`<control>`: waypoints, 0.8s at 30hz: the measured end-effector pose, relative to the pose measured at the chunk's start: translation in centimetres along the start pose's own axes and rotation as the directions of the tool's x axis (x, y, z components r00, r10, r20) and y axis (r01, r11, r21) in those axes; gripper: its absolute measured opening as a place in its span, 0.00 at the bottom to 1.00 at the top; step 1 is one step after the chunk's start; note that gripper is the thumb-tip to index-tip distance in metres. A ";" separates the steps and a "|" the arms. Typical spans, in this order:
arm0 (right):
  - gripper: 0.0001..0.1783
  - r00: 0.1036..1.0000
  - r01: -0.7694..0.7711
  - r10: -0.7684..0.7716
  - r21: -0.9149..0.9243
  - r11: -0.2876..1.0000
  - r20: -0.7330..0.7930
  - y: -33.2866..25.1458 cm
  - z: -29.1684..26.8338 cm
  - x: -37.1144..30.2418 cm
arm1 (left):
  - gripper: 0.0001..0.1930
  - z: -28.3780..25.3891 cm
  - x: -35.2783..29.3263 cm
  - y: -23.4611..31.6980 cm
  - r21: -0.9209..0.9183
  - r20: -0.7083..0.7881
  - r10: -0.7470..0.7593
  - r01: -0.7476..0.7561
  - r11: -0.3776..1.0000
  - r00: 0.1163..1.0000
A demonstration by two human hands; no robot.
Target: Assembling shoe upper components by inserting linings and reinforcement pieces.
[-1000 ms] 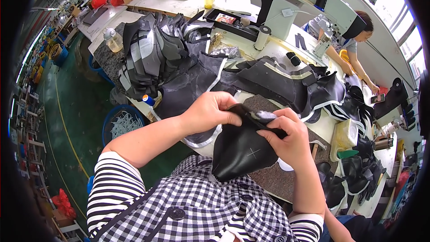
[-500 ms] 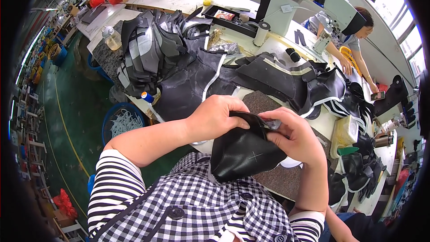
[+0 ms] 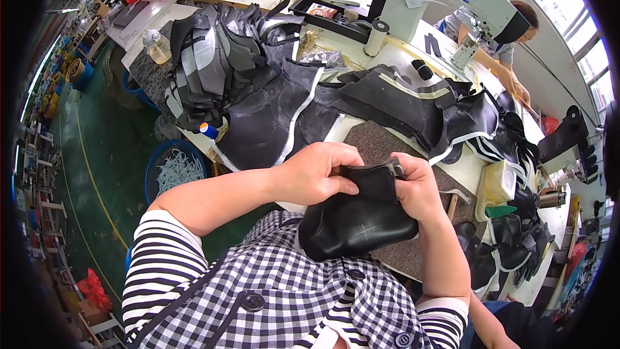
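Close to my body I hold a black leather piece [image 3: 361, 220], apparently a shoe upper, marked with a small pale cross on its glossy side. My left hand [image 3: 320, 171] pinches its top edge between thumb and fingers. At the other end of that edge, my right hand [image 3: 416, 187] grips the corner, where a greyish lining shows. The edge between my hands is drawn fairly straight, and the lower part hangs in a rounded fold over my checked apron. My right fingertips are partly hidden behind the leather.
Stacked black pieces [image 3: 219, 64] and white-edged flat pieces [image 3: 265, 116] cover the table beyond my hands. A wooden-handled tool [image 3: 453, 205] lies right of my right hand. A blue basket [image 3: 152, 178] of pale strips stands left. A co-worker [image 3: 494, 52] sits beyond the sewing machine [image 3: 413, 19].
My right hand has shifted its hold to the corner of the leather, and the top edge is now spread straighter. The wooden-handled tool has come into sight. The co-worker's hands have moved.
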State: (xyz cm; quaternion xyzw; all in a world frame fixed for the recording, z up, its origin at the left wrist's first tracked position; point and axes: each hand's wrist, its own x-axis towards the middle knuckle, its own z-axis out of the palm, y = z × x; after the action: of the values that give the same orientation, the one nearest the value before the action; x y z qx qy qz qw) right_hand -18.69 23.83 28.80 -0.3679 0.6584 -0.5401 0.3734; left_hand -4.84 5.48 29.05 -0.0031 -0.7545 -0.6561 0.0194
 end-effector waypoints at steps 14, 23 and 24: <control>0.11 0.969 0.150 -0.216 -0.410 0.900 -0.121 -2.4 1.0 -0.8 | 0.12 2.1 1.3 -0.9 0.192 -0.442 0.107 -0.023 0.981 0.891; 0.13 0.933 0.284 -0.328 -0.261 0.923 -0.145 -1.7 0.5 -0.4 | 0.14 -0.9 1.0 0.5 -0.252 -0.027 -0.028 0.021 0.967 0.999; 0.13 0.934 0.282 -0.327 -0.262 0.923 -0.147 -1.9 0.8 -0.4 | 0.14 -1.6 1.0 1.4 0.063 0.030 0.013 -0.015 0.998 0.999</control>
State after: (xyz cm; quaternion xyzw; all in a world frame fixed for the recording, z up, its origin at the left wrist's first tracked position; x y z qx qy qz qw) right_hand -17.65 23.55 30.64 -0.4553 0.6849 -0.5415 0.1744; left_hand -5.79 4.03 30.66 -0.0174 -0.7749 -0.6318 0.0127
